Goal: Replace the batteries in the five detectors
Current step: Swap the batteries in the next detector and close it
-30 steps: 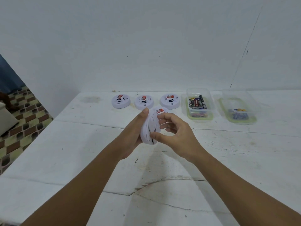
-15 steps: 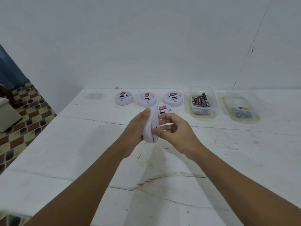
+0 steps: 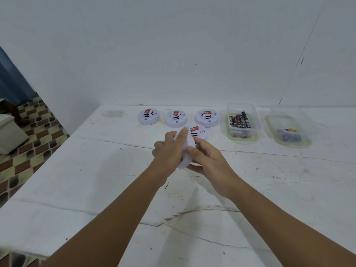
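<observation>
Gripping a round white detector on edge above the white table, the left hand and right hand clamp it between them. Just behind lies a fourth detector; three detectors line the far wall beside a battery tub.

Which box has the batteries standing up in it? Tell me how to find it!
Look along the back of the white table, by the wall, past the row of three round detectors. Two clear boxes sit on the right; the battery box is the nearer to the detectors. It holds dark upright batteries, while the other box has only small blue and yellow bits.
</observation>
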